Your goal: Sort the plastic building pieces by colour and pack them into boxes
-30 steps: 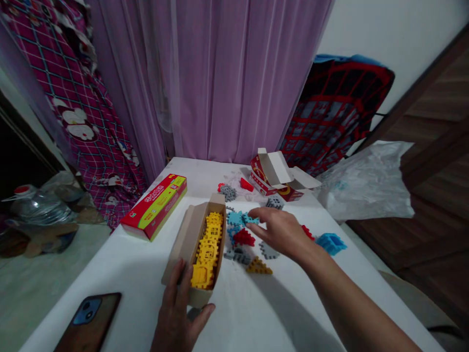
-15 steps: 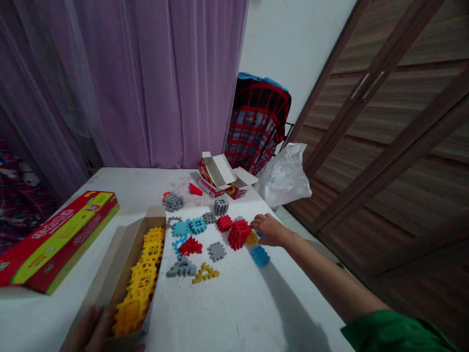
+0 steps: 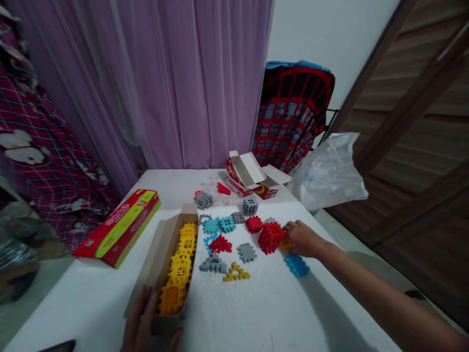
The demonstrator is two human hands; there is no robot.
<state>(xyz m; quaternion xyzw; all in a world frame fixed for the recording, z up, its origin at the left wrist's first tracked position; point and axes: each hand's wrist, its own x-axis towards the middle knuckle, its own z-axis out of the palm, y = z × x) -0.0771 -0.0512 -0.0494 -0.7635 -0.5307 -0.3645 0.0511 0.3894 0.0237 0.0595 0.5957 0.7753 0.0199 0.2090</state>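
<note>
A long open cardboard box [image 3: 156, 261] holds a row of yellow interlocking block pieces [image 3: 181, 266]. My left hand [image 3: 142, 320] grips the box's near end, fingers along its left side and thumb at the right. Across the table, my right hand [image 3: 302, 238] is closed, its fingers bent down over a yellow piece [image 3: 286, 244]; its palm hides what the fingers hold. Just left of those fingers stands a red stack of block pieces [image 3: 271, 238]. Nearer to me lies a blue piece [image 3: 297, 265], below the right hand.
Grey pieces [image 3: 247, 252], light-blue pieces [image 3: 226, 224] and a yellow triangular piece [image 3: 236, 272] lie mid-table. A red-and-yellow carton [image 3: 120, 225] lies at left. Small open red boxes [image 3: 244, 178] stand at the back, near a white plastic bag [image 3: 326, 171] at the right edge.
The view has turned left, so the table's contents appear further right. My right hand has shifted slightly over the yellow piece; the blue under it is now hidden. My left hand stays on the box.
</note>
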